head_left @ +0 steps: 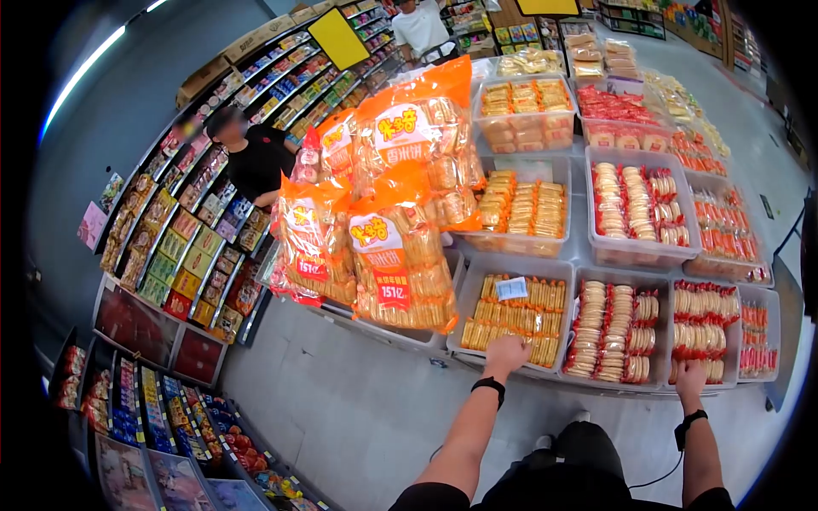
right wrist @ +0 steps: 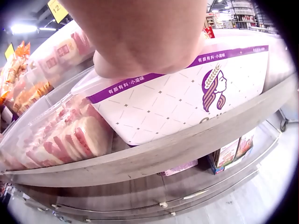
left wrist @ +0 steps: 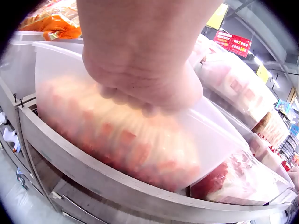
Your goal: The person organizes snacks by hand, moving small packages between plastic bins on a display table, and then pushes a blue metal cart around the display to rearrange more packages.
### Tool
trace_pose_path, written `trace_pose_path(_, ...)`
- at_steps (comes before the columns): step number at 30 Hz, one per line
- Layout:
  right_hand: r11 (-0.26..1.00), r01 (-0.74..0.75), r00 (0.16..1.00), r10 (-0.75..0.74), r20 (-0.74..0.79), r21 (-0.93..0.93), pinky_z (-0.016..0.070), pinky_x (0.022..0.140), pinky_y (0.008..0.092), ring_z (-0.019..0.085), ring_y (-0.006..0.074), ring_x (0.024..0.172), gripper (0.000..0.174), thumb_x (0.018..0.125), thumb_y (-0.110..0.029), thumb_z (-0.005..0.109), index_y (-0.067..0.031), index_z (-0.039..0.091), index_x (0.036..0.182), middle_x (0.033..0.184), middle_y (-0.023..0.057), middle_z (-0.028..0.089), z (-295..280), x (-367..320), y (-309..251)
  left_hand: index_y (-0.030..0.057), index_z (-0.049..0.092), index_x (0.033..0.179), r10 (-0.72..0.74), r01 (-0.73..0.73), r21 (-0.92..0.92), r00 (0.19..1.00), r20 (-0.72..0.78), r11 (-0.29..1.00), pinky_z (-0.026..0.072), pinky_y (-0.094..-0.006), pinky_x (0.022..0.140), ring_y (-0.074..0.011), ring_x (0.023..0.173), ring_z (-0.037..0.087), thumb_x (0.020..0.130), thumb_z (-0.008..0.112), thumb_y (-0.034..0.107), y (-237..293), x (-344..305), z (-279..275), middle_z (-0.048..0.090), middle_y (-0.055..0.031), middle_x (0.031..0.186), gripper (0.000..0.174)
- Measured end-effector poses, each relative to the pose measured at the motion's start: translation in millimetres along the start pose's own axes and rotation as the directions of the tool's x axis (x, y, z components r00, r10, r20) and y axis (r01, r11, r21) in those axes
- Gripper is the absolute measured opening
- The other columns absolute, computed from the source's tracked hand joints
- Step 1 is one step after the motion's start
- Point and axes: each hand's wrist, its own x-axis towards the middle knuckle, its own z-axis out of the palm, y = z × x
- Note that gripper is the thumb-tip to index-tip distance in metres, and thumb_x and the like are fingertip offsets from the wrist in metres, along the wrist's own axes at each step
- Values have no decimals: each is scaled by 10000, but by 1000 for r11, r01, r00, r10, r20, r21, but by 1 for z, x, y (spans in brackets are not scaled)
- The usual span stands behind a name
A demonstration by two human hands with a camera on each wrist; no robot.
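1. As the head view shows, the left hand point(head_left: 509, 351) is at the front edge of a translucent bin point(left wrist: 60, 65) of orange-wrapped packets point(head_left: 511, 322); a white tag point(head_left: 511, 288) lies on them.
2. Left fingers: curled near the rim; whether they grip it, cannot tell.
3. The right hand point(head_left: 692, 371) is at the front of the cracker bin point(right wrist: 163, 109) 2 places to the right, which bears a purple-banded label.
4. Right fingers: hidden; cannot tell whether they hold anything.
5. Round crackers point(head_left: 605, 328) fill the bin between.
6. Large orange bags point(head_left: 400, 255) stand stacked at left.
7. 2 other people are in view.
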Motion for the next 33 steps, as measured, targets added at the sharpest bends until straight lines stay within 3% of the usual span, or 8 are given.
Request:
trace_pose_path(13,999,34,997,-32,-66,23,500,674,538,653,422,729,286,860,-266,599,-11,697,777,761,227,665,4,-1,3,88,766,919,-19,20,-31,999,36,999,551,-484,830,-358,925,695,882,515,403,2,1,-6,734,-164,953,405)
trace_pose_path(33,1000,0,999,1,-46,28,504,663,526,657,415,726,294,861,-271,597,-17,701,755,767,215,673,-1,-1,-2,57,763,924,-18,21,-46,998,66,999,547,-489,847,-375,932,694,896,537,426,8,0,-18,733,-188,957,434)
